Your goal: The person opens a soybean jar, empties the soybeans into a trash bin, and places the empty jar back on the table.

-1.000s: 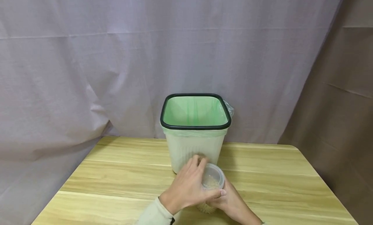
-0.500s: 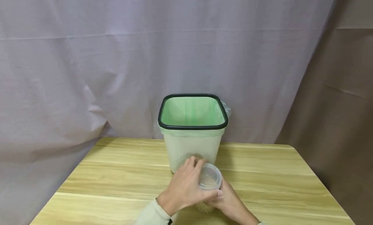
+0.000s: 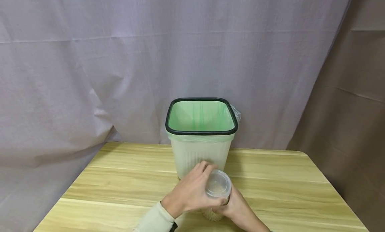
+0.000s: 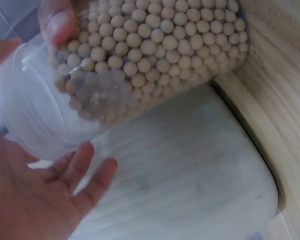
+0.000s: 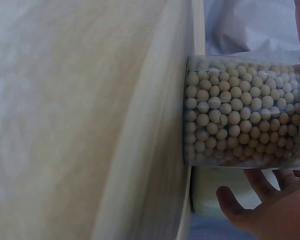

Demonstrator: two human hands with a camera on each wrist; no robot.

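Clear jar [image 3: 217, 195] of beans near table's front edge: right hand [image 3: 240, 210] grips body, left hand [image 3: 192, 193] curled on lid [image 3: 218, 184]; unscrewing, likely next twist, lift.

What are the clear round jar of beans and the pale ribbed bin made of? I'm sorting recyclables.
The clear round jar looks like glossy transparent plastic: the beans show through its wall. The pale ribbed bin seems matte moulded plastic, with a thin green film liner.

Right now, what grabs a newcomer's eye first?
The white bin with its green liner, at the table's far middle. In front of it, the left hand grips the lid of a clear jar of beans held by the right hand.
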